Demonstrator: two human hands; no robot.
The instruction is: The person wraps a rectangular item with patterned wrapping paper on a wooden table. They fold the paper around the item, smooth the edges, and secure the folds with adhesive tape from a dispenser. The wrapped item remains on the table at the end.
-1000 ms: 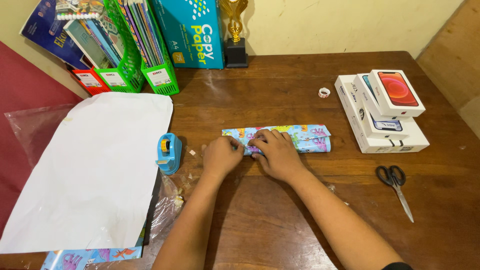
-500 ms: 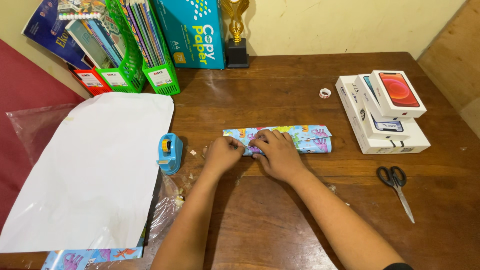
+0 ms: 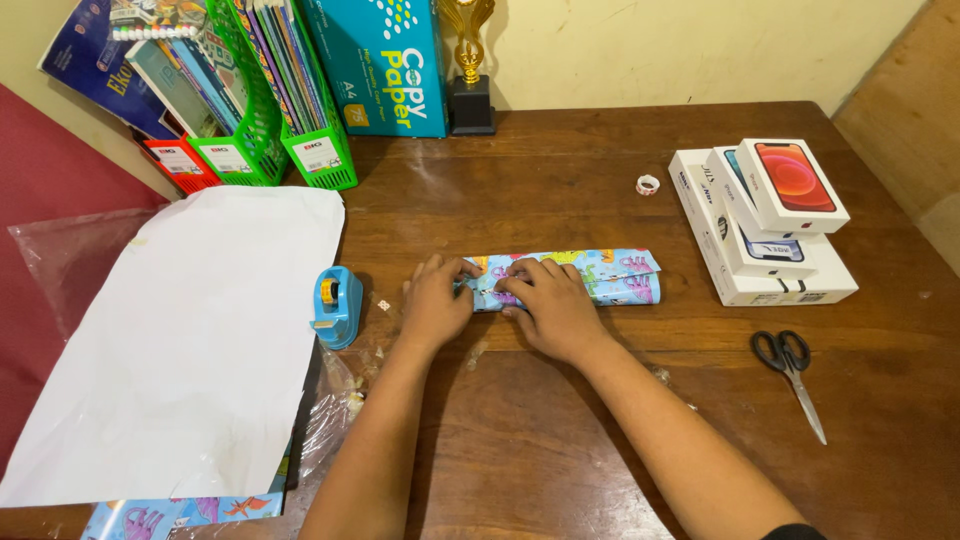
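A long flat parcel (image 3: 610, 274) wrapped in blue cartoon-print paper lies across the middle of the wooden table (image 3: 560, 440). My left hand (image 3: 436, 301) covers its left end, fingers spread and pressing on the paper there. My right hand (image 3: 548, 304) lies on the parcel's middle, fingertips pinching down a fold. The parcel's left end is hidden under my fingers. A blue tape dispenser (image 3: 337, 305) stands just left of my left hand.
A large white sheet (image 3: 190, 340) over clear plastic covers the table's left. Stacked white phone boxes (image 3: 762, 220) and scissors (image 3: 793, 369) lie at the right. A small tape roll (image 3: 649, 184), green file racks (image 3: 262, 120), a teal paper ream box (image 3: 385, 65) and a trophy (image 3: 470, 70) line the back.
My left hand has slid a little up and left over the parcel's end, its fingers now spread. The right hand has barely moved.
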